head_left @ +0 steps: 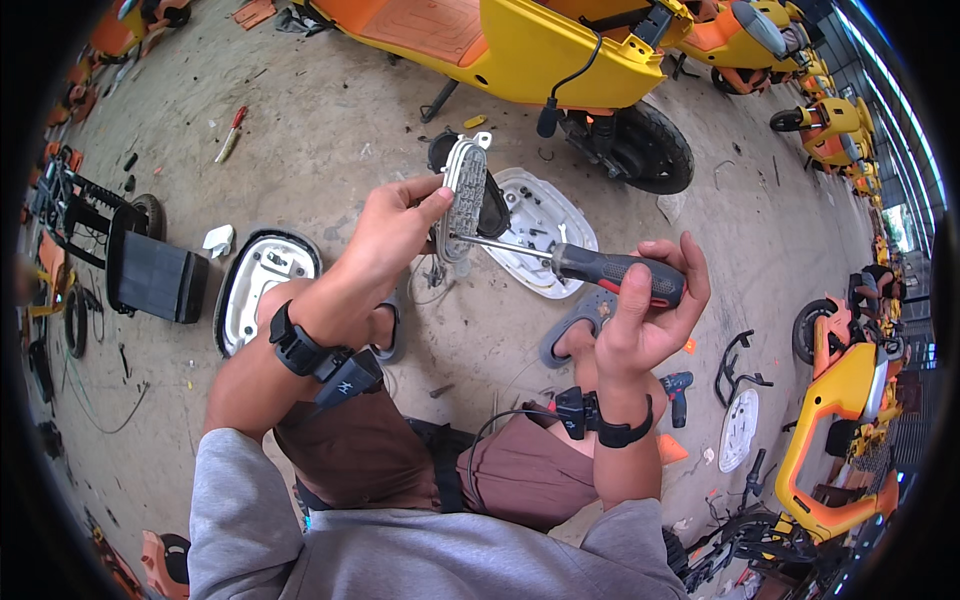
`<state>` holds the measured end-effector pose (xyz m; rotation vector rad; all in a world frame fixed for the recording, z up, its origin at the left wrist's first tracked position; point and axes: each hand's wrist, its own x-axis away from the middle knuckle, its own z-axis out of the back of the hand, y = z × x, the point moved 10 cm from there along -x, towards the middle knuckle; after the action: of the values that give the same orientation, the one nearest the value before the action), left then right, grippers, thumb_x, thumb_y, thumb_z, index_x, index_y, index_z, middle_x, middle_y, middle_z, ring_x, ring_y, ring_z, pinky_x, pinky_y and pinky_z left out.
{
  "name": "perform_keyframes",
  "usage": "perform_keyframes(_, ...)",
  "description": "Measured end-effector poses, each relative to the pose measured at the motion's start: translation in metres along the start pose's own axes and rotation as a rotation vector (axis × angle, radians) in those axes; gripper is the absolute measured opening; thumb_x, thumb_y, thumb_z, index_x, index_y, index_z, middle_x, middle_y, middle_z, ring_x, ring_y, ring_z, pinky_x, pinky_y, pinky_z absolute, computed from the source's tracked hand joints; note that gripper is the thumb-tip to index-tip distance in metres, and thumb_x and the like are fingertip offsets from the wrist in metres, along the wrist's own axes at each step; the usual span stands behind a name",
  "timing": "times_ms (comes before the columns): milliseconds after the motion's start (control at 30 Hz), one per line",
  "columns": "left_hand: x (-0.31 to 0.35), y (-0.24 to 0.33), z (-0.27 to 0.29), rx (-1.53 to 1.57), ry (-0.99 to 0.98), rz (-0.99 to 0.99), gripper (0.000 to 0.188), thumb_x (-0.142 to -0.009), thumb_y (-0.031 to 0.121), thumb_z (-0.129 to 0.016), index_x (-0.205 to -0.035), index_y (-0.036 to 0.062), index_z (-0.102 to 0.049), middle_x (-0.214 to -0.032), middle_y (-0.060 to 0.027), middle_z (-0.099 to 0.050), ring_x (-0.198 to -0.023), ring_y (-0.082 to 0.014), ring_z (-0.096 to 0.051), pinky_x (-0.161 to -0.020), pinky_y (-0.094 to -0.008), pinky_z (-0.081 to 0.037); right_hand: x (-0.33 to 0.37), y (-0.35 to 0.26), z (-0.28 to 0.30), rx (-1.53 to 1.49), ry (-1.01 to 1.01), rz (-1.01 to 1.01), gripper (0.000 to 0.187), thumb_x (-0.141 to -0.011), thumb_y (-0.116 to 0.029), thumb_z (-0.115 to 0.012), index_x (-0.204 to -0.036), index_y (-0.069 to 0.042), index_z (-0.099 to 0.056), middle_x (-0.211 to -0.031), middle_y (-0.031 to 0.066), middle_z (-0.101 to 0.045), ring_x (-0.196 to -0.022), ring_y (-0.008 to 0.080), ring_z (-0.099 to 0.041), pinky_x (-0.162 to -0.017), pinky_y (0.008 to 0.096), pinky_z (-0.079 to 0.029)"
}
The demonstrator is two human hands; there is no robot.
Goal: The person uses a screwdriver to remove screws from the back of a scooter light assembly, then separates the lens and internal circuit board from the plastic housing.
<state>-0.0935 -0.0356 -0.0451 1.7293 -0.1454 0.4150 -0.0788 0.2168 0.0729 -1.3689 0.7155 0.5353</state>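
Note:
My left hand point(395, 228) is closed on the edge of a long oval lamp unit point(467, 195) with a clear, ribbed lens, held upright above the floor between my knees. A screwdriver point(610, 272) with a black and red handle lies in my right hand point(655, 310), thumb against the handle and some fingers raised. Its metal shaft points left, and the tip meets the lower end of the lamp unit. Behind the lamp unit is a dark rounded part point(493, 210), partly hidden. Beneath, a white oval cover point(575, 225) on the floor carries several small screws and parts.
A black-rimmed white cover point(235, 300) lies by my left leg. Ahead stands a yellow scooter point(540, 60) with a hanging cable. A cordless drill point(678, 398), a black bracket point(735, 365) and another white cover point(738, 432) lie right; a red-handled tool point(237, 120) and black box point(150, 275) are left.

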Motion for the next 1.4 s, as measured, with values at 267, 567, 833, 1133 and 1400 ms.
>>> perform_keyframes(267, 0.0014, 0.0020, -0.0017, 0.020, -0.012, -0.005, 0.035, -0.100, 0.020, -0.050, -0.126, -0.0038, -0.055, -0.102, -0.0073, -0.066, -0.086, -0.0121, -0.064, -0.072, -0.0299, -0.054, -0.0009, 0.0013, 0.0034, -0.022, 0.023, -0.022, 0.048, -0.089, -0.009, -0.063, -0.131, 0.003, -0.042, -0.101, 0.0147, -0.057, -0.086, 0.0146, -0.054, -0.077, 0.0273, -0.048)
perform_keyframes(567, -0.0008, -0.0014, -0.0013, -0.006, -0.017, 0.007, 0.035, -0.100, 0.020, -0.050, -0.126, -0.0032, -0.055, -0.103, -0.0067, -0.066, -0.088, -0.0126, -0.064, -0.074, -0.0318, -0.054, -0.0002, 0.0017, 0.0007, 0.005, -0.009, -0.018, 0.048, -0.088, -0.008, -0.065, -0.130, 0.002, -0.043, -0.101, 0.0140, -0.057, -0.086, 0.0142, -0.054, -0.077, 0.0267, -0.047)
perform_keyframes(833, 0.0010, 0.0014, -0.0012, -0.004, -0.006, 0.004, 0.036, -0.100, 0.021, -0.051, -0.126, -0.0031, -0.056, -0.104, -0.0066, -0.066, -0.088, -0.0122, -0.063, -0.073, -0.0313, -0.054, 0.0004, 0.0001, 0.0000, -0.004, 0.002, -0.001, 0.047, -0.088, -0.007, -0.065, -0.129, 0.002, -0.045, -0.102, 0.0136, -0.058, -0.089, 0.0145, -0.055, -0.079, 0.0270, -0.048)
perform_keyframes(1133, 0.0010, 0.0005, -0.0014, 0.006, -0.004, 0.019, 0.036, -0.100, 0.021, -0.051, -0.125, -0.0028, -0.056, -0.102, -0.0066, -0.066, -0.085, -0.0122, -0.064, -0.071, -0.0299, -0.053, 0.0001, -0.0004, 0.0016, 0.003, 0.009, 0.014, 0.044, -0.088, -0.009, -0.066, -0.126, 0.001, -0.047, -0.103, 0.0134, -0.058, -0.089, 0.0147, -0.056, -0.079, 0.0270, -0.048)
perform_keyframes(1400, -0.0002, 0.0000, -0.0014, 0.008, -0.005, 0.013, 0.036, -0.100, 0.021, -0.050, -0.126, -0.0033, -0.056, -0.103, -0.0070, -0.066, -0.086, -0.0131, -0.064, -0.073, -0.0315, -0.053, -0.0007, 0.0011, 0.0039, -0.006, 0.017, 0.009, 0.043, -0.089, -0.009, -0.065, -0.126, 0.002, -0.046, -0.103, 0.0135, -0.059, -0.088, 0.0145, -0.056, -0.079, 0.0266, -0.048)
